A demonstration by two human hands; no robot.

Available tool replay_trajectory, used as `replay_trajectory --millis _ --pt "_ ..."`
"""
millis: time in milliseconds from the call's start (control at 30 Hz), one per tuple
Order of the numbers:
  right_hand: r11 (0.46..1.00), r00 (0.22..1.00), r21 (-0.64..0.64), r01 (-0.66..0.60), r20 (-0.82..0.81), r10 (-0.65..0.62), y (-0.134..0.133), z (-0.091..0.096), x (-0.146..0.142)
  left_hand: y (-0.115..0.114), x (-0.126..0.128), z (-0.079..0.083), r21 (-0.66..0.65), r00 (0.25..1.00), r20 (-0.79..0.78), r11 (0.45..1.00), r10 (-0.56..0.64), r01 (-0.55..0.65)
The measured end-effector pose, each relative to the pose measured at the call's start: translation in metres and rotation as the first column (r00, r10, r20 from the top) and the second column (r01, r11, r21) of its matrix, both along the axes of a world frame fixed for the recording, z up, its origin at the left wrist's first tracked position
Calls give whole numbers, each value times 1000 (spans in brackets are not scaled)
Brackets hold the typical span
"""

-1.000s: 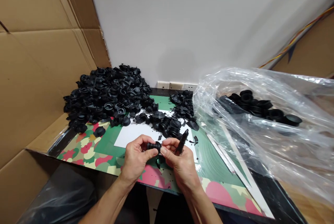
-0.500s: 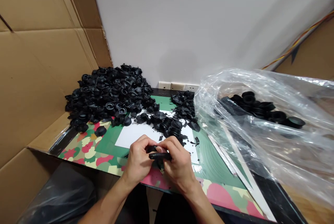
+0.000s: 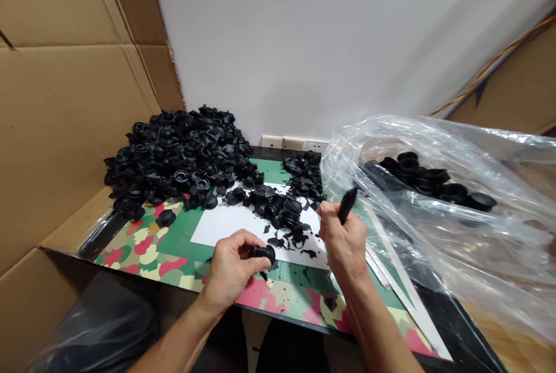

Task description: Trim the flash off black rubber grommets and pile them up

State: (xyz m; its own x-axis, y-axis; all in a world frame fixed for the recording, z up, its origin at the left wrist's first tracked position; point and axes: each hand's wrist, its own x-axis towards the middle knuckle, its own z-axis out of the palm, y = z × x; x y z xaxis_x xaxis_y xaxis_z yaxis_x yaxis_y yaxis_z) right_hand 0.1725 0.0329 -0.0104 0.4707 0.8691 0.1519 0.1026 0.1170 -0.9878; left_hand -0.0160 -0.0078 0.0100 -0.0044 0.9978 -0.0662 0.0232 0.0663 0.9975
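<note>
My left hand (image 3: 232, 269) pinches a small black ribbed rubber part (image 3: 262, 253) between thumb and fingers, just above the near edge of the camouflage mat (image 3: 130, 245). My right hand (image 3: 345, 240) is closed round a slim black tool (image 3: 347, 205) that points up and to the right. It hovers beside the clear plastic bag (image 3: 434, 216). Black trimmings (image 3: 299, 240) lie on the white sheet (image 3: 221, 225) between my hands.
A large heap of black rubber parts (image 3: 182, 158) fills the back left of the table. More parts (image 3: 430, 179) lie inside the clear bag at right. Cardboard walls (image 3: 65, 101) stand at left, wall sockets (image 3: 295, 143) at the back, a dark bag (image 3: 99, 326) below.
My hands were together on the rubber part. My right hand has since pulled away to the right with the tool, and my left hand keeps the part.
</note>
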Motion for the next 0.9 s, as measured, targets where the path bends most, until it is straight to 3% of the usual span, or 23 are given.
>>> replay_trajectory --millis 100,200,300,400,500,667,900 --pt "997 985 -10 -74 -156 72 -11 -3 -7 5 -2 -2 -36 997 72 999 10 -8" --pt "992 992 81 -102 -71 108 -22 0 -11 6 -5 -4 -35 994 108 999 21 -17" --pt "977 977 43 -210 -30 212 -30 3 -10 6 -7 -6 -24 992 120 999 36 -33" --pt "931 912 -4 -364 -205 356 -36 1 -10 8 -6 -7 -19 990 128 998 64 -62" --pt "899 828 42 -435 -373 418 -42 -3 -15 10 -5 -8 -31 987 136 996 84 -81" --pt "860 779 64 -506 -396 487 -46 -2 -28 10 -5 -12 -43 988 136 997 72 -67" --pt "863 802 139 -485 -323 503 -43 3 -39 11 -5 -16 123 999 -1 992 38 -37"
